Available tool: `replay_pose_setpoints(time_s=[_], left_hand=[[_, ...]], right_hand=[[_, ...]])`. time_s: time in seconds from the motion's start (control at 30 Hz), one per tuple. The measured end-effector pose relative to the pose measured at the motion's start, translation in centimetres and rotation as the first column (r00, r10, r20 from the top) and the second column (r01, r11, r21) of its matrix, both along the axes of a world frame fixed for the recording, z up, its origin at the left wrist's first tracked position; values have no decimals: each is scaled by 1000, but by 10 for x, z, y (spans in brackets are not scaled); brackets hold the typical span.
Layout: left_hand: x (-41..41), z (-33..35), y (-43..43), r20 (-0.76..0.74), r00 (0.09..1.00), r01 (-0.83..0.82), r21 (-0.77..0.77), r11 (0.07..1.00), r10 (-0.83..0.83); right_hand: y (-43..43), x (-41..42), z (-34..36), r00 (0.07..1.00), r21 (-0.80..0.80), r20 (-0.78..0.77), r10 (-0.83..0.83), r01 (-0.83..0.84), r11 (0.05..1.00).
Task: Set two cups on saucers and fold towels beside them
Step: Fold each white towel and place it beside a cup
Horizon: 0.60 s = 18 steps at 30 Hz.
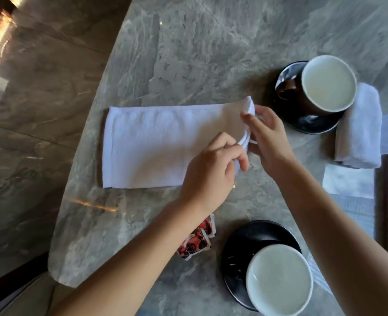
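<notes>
Looking down from my head camera, my left hand (213, 169) pinches the near right corner of the white towel (156, 144), thumb and fingers closed together on the cloth. My right hand (268, 137) grips the same short end a little farther up, fingers clamped on its layered edge, which is lifted off the table while the rest lies flat.

Around it: a rolled towel (359, 126) lies just beside the far saucer (311, 122), touching its right rim. The far cup (329, 84), dark brown outside and pale inside, stands on that glossy black saucer. The near cup (279, 279) sits on the near saucer (245, 242), also black and round. My left forearm crosses over some red-and-black sachets (197, 244) and hides part of them. At the right edge lie a white paper napkin (348, 183) and a dark-framed tray (382, 201), only partly in view.

The towel is soft terry, folded into a long rectangle. The table (188, 53) is grey veined stone with a rounded edge; beyond it, a polished brown tile floor (40, 76) catches a streak of orange light.
</notes>
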State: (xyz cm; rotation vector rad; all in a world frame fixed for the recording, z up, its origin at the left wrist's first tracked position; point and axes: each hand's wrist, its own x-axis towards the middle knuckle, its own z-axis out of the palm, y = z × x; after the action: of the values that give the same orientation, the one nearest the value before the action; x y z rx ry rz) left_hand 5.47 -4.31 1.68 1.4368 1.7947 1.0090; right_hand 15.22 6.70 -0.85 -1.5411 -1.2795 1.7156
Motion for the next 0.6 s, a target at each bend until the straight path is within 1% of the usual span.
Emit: replay_pose_setpoints(time_s=[0.07, 0.1, 0.2, 0.3, 0.4, 0.5, 0.6], left_hand=[[-11, 5, -2, 143, 989, -36, -32, 999, 40], [-18, 6, -4, 185, 981, -49, -50, 998, 57], [-43, 9, -12, 237, 968, -66, -89, 994, 85], [-69, 8, -31, 335, 938, -49, -131, 990, 91], [-94, 4, -58, 388, 907, -114, -155, 981, 166], [-112, -2, -86, 406, 877, -198, -185, 963, 258], [-122, -9, -108, 428, 827, -282, -248, 927, 366]], right_hand=[[2, -12, 3, 999, -30, -21, -28, 27, 999], [2, -18, 5, 999, -37, -24, -40, 39, 999], [-3, -37, 16, 999, 24, -29, -19, 20, 1000], [-15, -56, 29, 991, 87, -78, 106, -99, 991], [-28, -79, 39, 960, 168, -114, 255, -234, 958], [-43, -106, 43, 927, 231, -65, 368, -345, 910], [-55, -131, 38, 897, 212, -19, 442, -428, 879]])
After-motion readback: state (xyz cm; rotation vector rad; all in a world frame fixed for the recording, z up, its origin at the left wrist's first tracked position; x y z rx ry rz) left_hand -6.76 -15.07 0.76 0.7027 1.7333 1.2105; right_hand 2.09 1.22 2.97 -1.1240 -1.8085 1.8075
